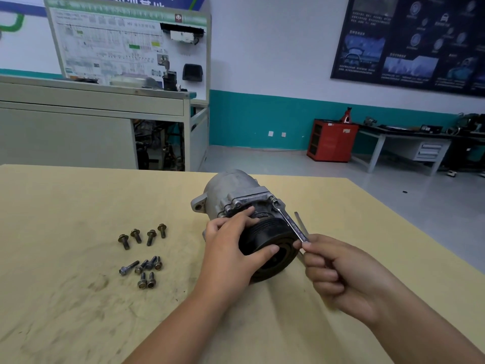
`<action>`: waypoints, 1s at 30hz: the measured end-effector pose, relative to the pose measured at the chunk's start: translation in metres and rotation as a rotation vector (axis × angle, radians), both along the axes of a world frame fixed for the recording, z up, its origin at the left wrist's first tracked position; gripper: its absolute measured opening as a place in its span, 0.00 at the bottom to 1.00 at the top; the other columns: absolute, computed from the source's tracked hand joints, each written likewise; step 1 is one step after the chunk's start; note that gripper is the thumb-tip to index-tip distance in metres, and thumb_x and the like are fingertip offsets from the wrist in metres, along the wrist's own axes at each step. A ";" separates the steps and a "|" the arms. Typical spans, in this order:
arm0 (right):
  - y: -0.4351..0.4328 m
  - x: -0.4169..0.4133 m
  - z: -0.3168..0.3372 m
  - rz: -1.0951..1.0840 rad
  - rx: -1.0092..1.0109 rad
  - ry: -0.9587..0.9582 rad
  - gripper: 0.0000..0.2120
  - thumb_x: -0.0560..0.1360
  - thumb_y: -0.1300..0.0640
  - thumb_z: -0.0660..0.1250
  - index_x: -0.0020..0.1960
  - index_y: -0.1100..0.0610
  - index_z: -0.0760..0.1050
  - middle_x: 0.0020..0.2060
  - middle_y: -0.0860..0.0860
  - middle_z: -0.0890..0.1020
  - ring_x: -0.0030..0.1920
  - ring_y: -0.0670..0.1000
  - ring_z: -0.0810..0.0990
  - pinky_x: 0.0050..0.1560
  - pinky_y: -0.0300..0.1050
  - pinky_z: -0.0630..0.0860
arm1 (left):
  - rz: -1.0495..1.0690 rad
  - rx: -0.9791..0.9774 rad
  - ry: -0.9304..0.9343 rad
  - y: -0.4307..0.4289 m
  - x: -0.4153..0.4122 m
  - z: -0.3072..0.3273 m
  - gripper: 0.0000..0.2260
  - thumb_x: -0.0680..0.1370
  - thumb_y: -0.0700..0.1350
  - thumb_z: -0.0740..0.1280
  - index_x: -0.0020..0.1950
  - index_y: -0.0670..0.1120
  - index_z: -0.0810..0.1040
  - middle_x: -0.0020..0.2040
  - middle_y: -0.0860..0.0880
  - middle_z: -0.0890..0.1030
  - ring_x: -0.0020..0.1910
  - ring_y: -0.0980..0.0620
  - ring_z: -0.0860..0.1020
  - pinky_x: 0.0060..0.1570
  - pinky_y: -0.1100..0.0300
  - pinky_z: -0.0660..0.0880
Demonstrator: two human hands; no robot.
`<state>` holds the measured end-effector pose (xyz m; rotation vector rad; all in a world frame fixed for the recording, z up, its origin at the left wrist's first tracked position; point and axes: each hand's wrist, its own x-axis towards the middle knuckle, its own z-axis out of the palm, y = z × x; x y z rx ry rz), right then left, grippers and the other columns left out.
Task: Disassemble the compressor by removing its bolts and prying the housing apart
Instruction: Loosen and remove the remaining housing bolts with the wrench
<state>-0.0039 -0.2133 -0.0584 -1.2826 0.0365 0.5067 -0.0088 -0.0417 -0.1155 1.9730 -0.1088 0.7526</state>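
Only one view exists: a wide-angle camera on the person's head, facing forward and down across the yellow table. It is near. The left hand on the compressor and the right hand with the wrench lie close, toward 5 o'clock. The far wall stands at 12 o'clock.

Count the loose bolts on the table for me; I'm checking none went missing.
10 bolts: four in a spaced row left of the compressor, six clustered nearer the person; overlap there may hide another.
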 end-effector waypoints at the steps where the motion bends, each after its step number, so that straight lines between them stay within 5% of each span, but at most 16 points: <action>1: 0.000 0.000 -0.003 -0.013 -0.051 -0.043 0.07 0.78 0.65 0.57 0.45 0.61 0.73 0.22 0.48 0.64 0.18 0.42 0.58 0.15 0.30 0.53 | 0.005 0.001 0.011 0.000 0.000 0.000 0.28 0.66 0.50 0.78 0.62 0.62 0.72 0.50 0.78 0.67 0.60 0.66 0.61 0.60 0.72 0.62; 6: -0.003 0.006 -0.009 -0.060 -0.287 -0.156 0.14 0.80 0.56 0.57 0.48 0.64 0.78 0.23 0.48 0.63 0.22 0.45 0.57 0.18 0.35 0.54 | 0.017 -0.014 0.039 0.000 0.001 -0.002 0.28 0.65 0.51 0.78 0.63 0.61 0.74 0.52 0.69 0.65 0.61 0.64 0.62 0.64 0.69 0.61; 15: -0.006 0.015 -0.006 0.033 -0.288 -0.152 0.07 0.77 0.62 0.63 0.40 0.60 0.76 0.25 0.50 0.71 0.23 0.46 0.67 0.21 0.35 0.65 | -0.004 -0.005 0.042 -0.001 -0.002 0.001 0.29 0.66 0.50 0.78 0.60 0.67 0.69 0.51 0.74 0.69 0.60 0.71 0.59 0.57 0.79 0.59; 20: 0.002 0.015 0.005 0.074 -0.296 -0.208 0.07 0.78 0.62 0.61 0.42 0.59 0.72 0.22 0.50 0.68 0.18 0.46 0.62 0.19 0.34 0.59 | -0.006 0.005 0.058 0.000 -0.003 0.002 0.27 0.66 0.51 0.77 0.55 0.71 0.66 0.57 0.61 0.69 0.62 0.66 0.60 0.60 0.77 0.60; 23: -0.004 0.008 0.004 0.072 -0.308 -0.227 0.08 0.78 0.61 0.60 0.41 0.60 0.72 0.21 0.49 0.64 0.18 0.46 0.60 0.19 0.33 0.58 | 0.007 0.007 0.053 0.000 -0.003 0.002 0.26 0.66 0.51 0.78 0.58 0.67 0.71 0.55 0.65 0.67 0.62 0.62 0.62 0.63 0.70 0.63; 30: -0.021 0.012 0.003 0.021 -0.447 -0.241 0.13 0.78 0.59 0.61 0.43 0.65 0.80 0.22 0.48 0.60 0.20 0.45 0.55 0.18 0.35 0.55 | -0.003 -0.017 0.068 -0.001 -0.002 0.002 0.26 0.66 0.51 0.78 0.59 0.63 0.73 0.53 0.70 0.65 0.62 0.62 0.63 0.63 0.71 0.62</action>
